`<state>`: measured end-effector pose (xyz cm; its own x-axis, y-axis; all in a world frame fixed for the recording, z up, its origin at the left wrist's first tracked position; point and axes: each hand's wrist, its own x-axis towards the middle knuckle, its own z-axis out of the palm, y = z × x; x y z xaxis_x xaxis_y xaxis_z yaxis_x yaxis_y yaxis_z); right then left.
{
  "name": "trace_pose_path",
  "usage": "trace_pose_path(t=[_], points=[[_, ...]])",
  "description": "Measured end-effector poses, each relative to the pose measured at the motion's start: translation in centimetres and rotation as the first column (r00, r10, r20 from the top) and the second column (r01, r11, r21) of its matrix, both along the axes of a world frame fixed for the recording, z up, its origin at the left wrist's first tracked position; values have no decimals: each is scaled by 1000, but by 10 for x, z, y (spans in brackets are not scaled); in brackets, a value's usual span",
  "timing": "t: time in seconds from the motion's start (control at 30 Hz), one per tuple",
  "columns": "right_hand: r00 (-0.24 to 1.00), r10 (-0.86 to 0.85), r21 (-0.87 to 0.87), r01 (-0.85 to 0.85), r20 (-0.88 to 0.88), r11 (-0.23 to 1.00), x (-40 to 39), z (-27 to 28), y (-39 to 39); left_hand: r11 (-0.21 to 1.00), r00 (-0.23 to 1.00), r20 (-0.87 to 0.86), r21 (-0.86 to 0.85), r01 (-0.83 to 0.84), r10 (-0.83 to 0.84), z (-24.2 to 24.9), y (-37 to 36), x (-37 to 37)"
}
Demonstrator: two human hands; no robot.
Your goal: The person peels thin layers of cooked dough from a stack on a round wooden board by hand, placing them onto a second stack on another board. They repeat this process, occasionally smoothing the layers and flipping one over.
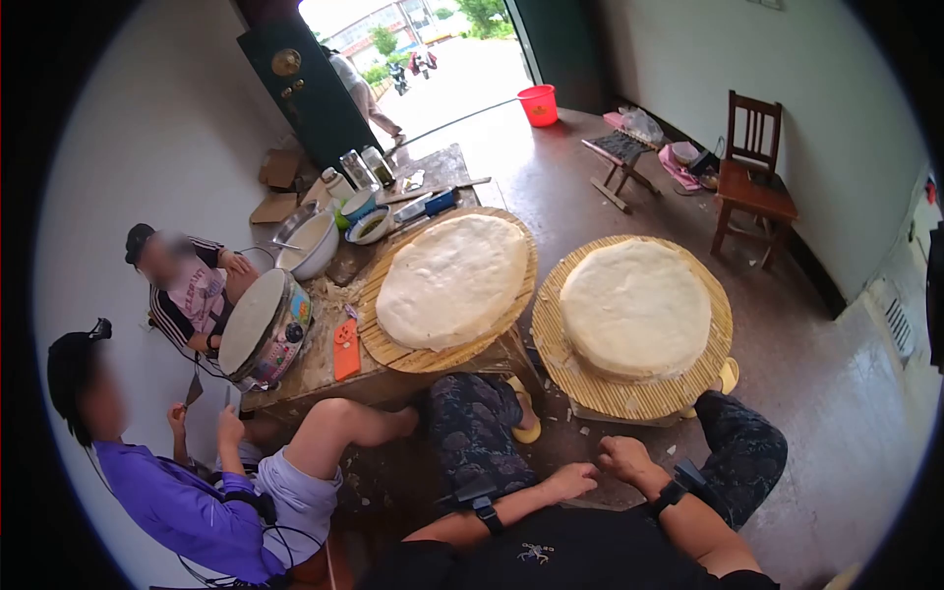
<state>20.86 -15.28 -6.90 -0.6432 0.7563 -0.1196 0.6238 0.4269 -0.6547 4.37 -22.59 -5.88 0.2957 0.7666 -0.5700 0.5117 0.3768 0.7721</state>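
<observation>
My left hand (570, 482) rests near my lap with its fingers loosely bent, and what it holds, if anything, is too small to tell. Close beside it, my right hand (626, 460) is curled, its fingers pressed together. The two hands are apart. In front of them, a round slatted mat (629, 398) carries a thick, pale disc of dough (636, 307). To its left, a second slatted mat (527, 285) lies on the wooden table, with a flatter pale dough sheet (452, 280) on it.
An orange phone (346, 350), a round electric griddle (258, 320) and a white basin (317, 246) are on the table. Two people sit at the left; another walks by the doorway. A red bucket (538, 105), a folding stool (621, 147) and a wooden chair (755, 187) stand beyond.
</observation>
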Motion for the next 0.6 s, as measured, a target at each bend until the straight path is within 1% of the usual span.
trace_pose_path(t=[0.03,0.1,0.13,0.2,0.23,0.3,0.33,0.4,0.43,0.5,0.6], points=[[1000,-15,-18,16,19,1000,0,-2,0,1000,1000,-8,-11,-14,13,8,0,1],[997,13,27,-11,-72,1000,1,-4,-1,1000,1000,10,-9,3,-3,6,0,-2],[998,-6,19,7,-65,1000,2,-2,-2,1000,1000,17,-16,21,-21,8,0,-1],[997,26,-6,-27,-78,1000,3,1,-2,1000,1000,4,-29,-7,8,14,0,-2],[997,14,-6,-14,-79,1000,4,1,-2,1000,1000,4,-29,5,-5,15,0,-2],[999,25,-62,-27,-26,998,5,1,-2,999,999,22,-41,-31,32,17,-1,-3],[1000,18,-60,-20,-25,998,5,-2,-2,999,999,23,-39,-24,25,15,0,-4],[999,21,-74,-18,31,997,5,-8,0,1000,1000,23,-18,3,-2,8,1,-5],[999,14,-75,-12,32,997,6,-8,0,1000,1000,25,-18,9,-8,7,1,-5],[999,24,-97,-19,47,995,4,-7,1,997,998,58,-63,-33,37,5,1,-6],[999,30,-75,-28,36,997,5,-15,1,998,995,89,-52,-44,49,3,0,-6]])
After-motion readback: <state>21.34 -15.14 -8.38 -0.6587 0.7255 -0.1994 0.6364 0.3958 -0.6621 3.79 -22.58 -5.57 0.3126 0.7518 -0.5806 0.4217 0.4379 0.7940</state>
